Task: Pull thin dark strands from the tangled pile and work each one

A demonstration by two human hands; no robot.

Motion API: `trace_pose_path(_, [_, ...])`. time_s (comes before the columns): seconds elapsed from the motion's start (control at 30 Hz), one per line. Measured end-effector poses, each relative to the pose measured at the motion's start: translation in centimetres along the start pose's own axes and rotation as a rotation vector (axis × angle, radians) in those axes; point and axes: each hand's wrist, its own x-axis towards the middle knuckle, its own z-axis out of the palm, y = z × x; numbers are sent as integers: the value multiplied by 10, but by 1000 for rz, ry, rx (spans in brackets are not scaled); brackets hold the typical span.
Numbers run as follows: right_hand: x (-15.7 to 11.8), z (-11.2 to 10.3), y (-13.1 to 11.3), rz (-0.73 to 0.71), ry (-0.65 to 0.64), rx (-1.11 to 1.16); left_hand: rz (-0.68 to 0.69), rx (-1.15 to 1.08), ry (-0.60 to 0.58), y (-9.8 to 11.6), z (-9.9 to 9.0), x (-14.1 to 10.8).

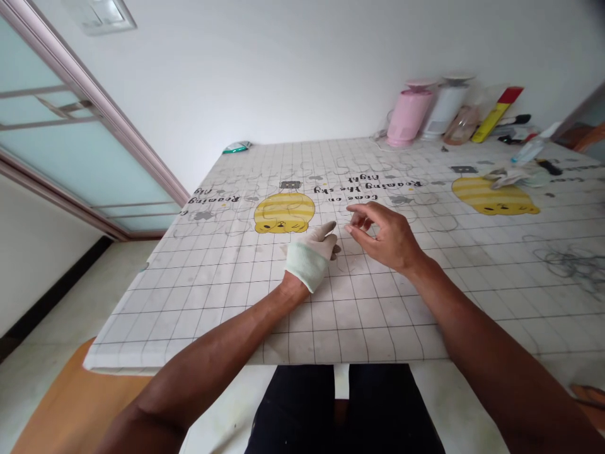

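My left hand [317,248] wears a white work glove with a pale green cuff [306,267] and greyish fingertips. It rests just above the tablecloth, fingers curled in; whatever they may hold is hidden. To its right, my bare right hand [385,236] is held with thumb and forefinger apart and the other fingers bent. No object shows between its fingertips, which point toward the gloved hand across a small gap. Beneath both hands lies the white checked tablecloth [227,315], printed with yellow bears and upside-down lettering.
Tangled grey thread [574,268] lies at the right. Farther back are a crumpled glove [515,178] and a clear spray bottle [534,148]. A pink cylinder [409,116], a white cylinder [447,107] and a yellow-red box [496,116] stand by the wall. A green packet [236,147] sits at the far-left corner.
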Motion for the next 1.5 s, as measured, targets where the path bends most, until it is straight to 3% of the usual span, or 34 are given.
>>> trace_pose_path(0.33, [-4, 9, 5, -36, 2, -76, 16, 130, 22, 7, -1, -4])
trace_pose_path(0.5, [-4, 13, -1, 11, 47, -68, 18, 82, -25, 6, 1, -3])
trace_pose_path(0.7, [-9, 22, -6, -32, 126, -73, -27, -41, -13, 6, 3, -4])
trace_pose_path(0.9, [-8, 24, -9, -49, 106, -68, -28, -73, -10, 8, 3, -7])
trace_pose_path(1.1, [0, 8, -10, 205, 8, 142, -20, -66, -30, 7, 2, -4])
trace_pose_path(1.3, [5, -9, -8, 412, 158, 366, -28, -97, -25, 5, -2, -1])
trace_pose_path(1.5, [3, 0, -4, 430, -34, 447, -17, -84, -50, 6, -1, 0])
